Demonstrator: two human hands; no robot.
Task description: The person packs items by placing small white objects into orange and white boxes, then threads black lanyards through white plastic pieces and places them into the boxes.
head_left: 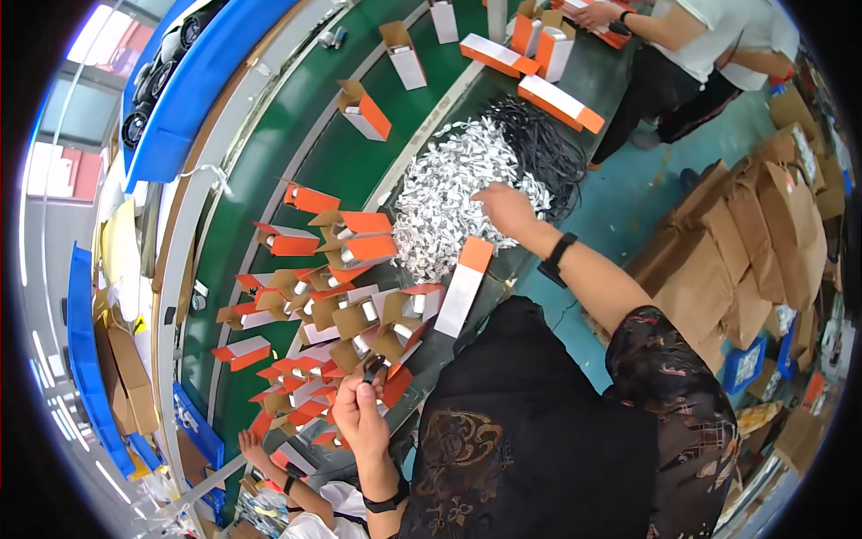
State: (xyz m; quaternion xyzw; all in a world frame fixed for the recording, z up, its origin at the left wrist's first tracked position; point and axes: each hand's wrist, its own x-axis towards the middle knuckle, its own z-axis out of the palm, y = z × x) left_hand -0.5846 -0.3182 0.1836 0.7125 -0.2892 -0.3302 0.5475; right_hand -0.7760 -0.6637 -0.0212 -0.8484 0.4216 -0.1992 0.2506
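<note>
My left hand (362, 415) is closed on a small black looped strap-like piece (373, 368), held over the near end of a crowd of open orange-and-white boxes (359, 316). White items stand inside several of these boxes. My right hand (505, 210) reaches onto a heap of small white pieces (462, 171), fingertips pressed together at its surface; what they pinch, if anything, is too small to make out. Beyond that hand, a tangle of black cords (539, 148) borders the white heap. A closed orange-and-white box (462, 289) lies between my body and the heap.
A green conveyor (319, 162) runs along the left with a few open boxes on it. Closed boxes (561, 101) lie at the far end near another person (673, 54). Another person's hand (256, 449) is at lower left. Brown cartons (736, 242) are piled on the right floor.
</note>
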